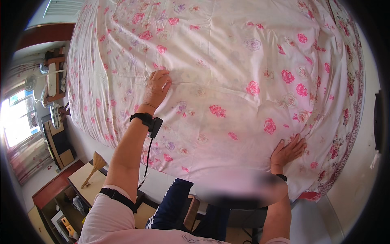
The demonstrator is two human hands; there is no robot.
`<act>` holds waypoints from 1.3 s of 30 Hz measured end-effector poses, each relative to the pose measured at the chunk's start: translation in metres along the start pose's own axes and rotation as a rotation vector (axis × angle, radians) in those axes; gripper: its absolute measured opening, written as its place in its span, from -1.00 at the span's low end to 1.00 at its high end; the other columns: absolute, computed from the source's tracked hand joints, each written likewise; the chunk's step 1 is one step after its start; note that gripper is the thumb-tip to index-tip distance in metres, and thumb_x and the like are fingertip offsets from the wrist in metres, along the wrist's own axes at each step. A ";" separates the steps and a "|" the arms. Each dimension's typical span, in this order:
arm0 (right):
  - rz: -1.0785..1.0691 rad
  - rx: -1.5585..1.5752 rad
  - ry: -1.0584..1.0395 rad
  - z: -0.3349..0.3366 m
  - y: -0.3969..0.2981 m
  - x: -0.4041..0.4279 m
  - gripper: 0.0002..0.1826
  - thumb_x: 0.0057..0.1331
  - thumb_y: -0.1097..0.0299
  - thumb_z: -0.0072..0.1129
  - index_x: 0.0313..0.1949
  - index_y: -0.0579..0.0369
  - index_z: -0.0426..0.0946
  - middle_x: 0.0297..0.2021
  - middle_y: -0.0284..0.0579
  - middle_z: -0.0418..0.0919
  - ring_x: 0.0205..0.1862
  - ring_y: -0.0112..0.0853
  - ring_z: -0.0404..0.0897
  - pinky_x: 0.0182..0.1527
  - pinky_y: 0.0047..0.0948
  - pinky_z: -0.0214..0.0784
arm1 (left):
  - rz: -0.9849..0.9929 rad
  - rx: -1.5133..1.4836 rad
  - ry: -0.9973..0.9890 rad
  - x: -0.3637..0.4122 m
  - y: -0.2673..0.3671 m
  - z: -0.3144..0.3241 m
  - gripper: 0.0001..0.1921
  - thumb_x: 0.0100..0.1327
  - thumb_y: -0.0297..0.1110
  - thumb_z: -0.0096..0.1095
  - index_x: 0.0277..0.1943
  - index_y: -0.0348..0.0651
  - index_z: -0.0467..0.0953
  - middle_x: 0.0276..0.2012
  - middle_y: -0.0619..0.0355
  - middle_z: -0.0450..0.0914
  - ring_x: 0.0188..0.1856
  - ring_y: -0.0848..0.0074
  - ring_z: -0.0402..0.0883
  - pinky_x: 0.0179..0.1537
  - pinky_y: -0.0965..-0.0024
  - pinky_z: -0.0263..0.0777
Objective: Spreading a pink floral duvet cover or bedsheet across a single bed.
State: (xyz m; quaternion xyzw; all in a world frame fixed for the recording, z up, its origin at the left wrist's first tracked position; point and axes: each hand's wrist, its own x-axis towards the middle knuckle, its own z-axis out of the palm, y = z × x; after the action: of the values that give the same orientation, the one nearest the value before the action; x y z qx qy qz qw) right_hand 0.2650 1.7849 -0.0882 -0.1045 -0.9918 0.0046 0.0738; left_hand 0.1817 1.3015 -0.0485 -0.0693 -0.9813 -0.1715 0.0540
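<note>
A pale pink bed sheet with printed roses is spread over a bed and fills most of the view. Creases run across it, strongest toward the upper middle. My left hand rests on the sheet left of the middle, its fingers curled down and the thumb beside them. Whether cloth is pinched under those fingers cannot be made out. Lower right, my right hand lies palm down on the sheet, fingers spread. Along the right side, a second floral cloth with a patterned border shows beneath the sheet.
A small straw hand broom lies on a cabinet top at lower left. Below it are shelves with assorted items. A fan stands near the bright window. A black cable hangs from my left wrist device.
</note>
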 end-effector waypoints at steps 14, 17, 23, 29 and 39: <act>-0.002 0.036 0.008 -0.003 -0.004 0.001 -0.31 0.17 -0.05 -0.18 0.23 0.02 0.02 0.23 0.17 -0.06 0.25 0.14 -0.10 0.19 0.13 -0.30 | -0.079 0.194 0.119 -0.010 0.024 -0.008 -0.66 0.00 -0.38 0.16 -0.10 -0.12 0.36 0.07 0.04 0.28 0.09 0.18 0.25 0.08 0.12 0.12; -0.007 0.048 0.018 -0.004 -0.003 0.002 -0.31 0.15 -0.02 -0.14 0.22 0.03 0.02 0.23 0.18 -0.05 0.25 0.16 -0.10 0.18 0.14 -0.29 | 0.064 0.215 -0.108 -0.019 0.060 0.001 -0.49 0.02 -0.22 0.18 0.07 -0.09 0.30 0.20 0.03 0.12 0.23 0.19 0.09 0.19 0.05 -0.05; 0.038 0.026 -0.011 -0.008 0.005 0.004 -0.26 0.06 0.07 0.00 0.21 0.05 0.03 0.22 0.20 -0.06 0.25 0.17 -0.13 0.20 0.16 -0.32 | -0.096 0.249 -0.301 -0.016 0.084 0.028 -0.29 -0.02 -0.08 0.24 0.19 -0.13 0.17 0.30 -0.01 -0.08 0.34 0.18 -0.17 0.27 0.02 -0.33; 0.127 0.088 -0.120 -0.016 0.001 0.007 -0.21 -0.04 0.10 0.16 0.17 0.03 0.09 0.22 0.22 -0.07 0.26 0.18 -0.18 0.21 0.18 -0.36 | -0.266 0.136 -0.088 -0.018 0.158 0.060 -0.29 0.02 -0.15 0.22 0.18 -0.29 0.13 0.26 -0.15 -0.02 0.32 0.15 -0.09 0.25 0.02 -0.23; 0.140 0.284 -0.153 -0.022 0.020 0.007 -0.25 0.02 0.03 0.10 0.18 0.02 0.12 0.21 0.23 -0.05 0.26 0.19 -0.19 0.19 0.23 -0.42 | -0.128 0.367 0.030 0.008 0.163 0.062 -0.31 0.10 -0.19 0.14 0.24 -0.22 0.03 0.26 -0.09 0.01 0.32 0.12 -0.08 0.24 0.05 -0.16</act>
State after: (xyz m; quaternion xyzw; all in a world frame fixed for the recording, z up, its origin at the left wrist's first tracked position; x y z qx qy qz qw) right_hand 0.2655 1.8059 -0.0658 -0.1609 -0.9742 0.1579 0.0116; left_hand 0.1939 1.4753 -0.0524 0.0068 -0.9976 0.0061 0.0693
